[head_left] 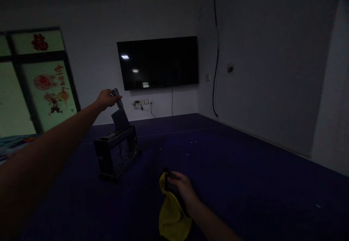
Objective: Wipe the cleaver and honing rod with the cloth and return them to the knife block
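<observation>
My left hand [107, 99], stretched far forward, is closed around a small greyish object [119, 103] whose kind I cannot make out in the dim light. Just below it, a dark flat panel [120, 120] rises at a tilt from the top of a black box-like frame [105, 161] with see-through sides. Whether the greyish object touches the panel is unclear. Nearer to me, my right hand [183, 188] grips a yellow cloth [174, 217] with a dark reverse side by its upper end. The cloth hangs down in folds below the fingers.
The dark purple surface [218, 168] has several small white specks on it. A black television [160, 63] hangs on the back wall above sockets and cables [143, 102]. A decorated glass door [49, 91] and a patterned fabric [16, 144] lie left.
</observation>
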Motion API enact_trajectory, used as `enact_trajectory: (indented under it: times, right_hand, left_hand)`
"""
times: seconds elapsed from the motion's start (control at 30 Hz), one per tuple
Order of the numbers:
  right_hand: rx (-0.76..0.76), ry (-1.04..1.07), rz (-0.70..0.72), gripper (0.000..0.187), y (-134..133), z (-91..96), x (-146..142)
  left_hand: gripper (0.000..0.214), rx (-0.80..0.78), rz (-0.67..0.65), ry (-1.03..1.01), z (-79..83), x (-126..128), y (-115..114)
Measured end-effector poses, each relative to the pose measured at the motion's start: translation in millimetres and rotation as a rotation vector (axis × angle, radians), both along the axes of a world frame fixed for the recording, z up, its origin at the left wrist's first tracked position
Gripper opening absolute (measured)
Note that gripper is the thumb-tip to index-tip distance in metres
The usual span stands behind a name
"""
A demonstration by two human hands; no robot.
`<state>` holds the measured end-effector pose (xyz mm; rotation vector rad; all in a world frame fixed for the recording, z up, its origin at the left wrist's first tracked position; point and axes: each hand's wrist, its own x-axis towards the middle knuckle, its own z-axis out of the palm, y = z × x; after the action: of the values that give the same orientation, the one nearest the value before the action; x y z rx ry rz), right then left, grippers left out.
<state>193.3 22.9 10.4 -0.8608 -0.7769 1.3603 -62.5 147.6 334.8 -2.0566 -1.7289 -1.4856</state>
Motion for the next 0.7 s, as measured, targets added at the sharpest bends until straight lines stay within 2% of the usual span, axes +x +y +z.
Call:
enact_trajectory:
  times: [0.13,0.33,0.7]
  right_hand:
    - [-0.002,0.008,0.003,0.033,-1.0,0.4,0.8]
    - [-0.004,0.019,0.004,0.029,1.6,-2.0,1.8]
    - [-0.027,-0.025,0.009,0.032,6.2,-4.2,1.7]
  left_hand:
    - [0.020,-0.035,0.078,0.078,-5.0,12.9,15.0]
    - [0.021,-0.104,0.169,0.218,-23.6,26.3,42.6]
    - [0.016,-0.275,0.189,0.380,-64.7,22.5,79.1]
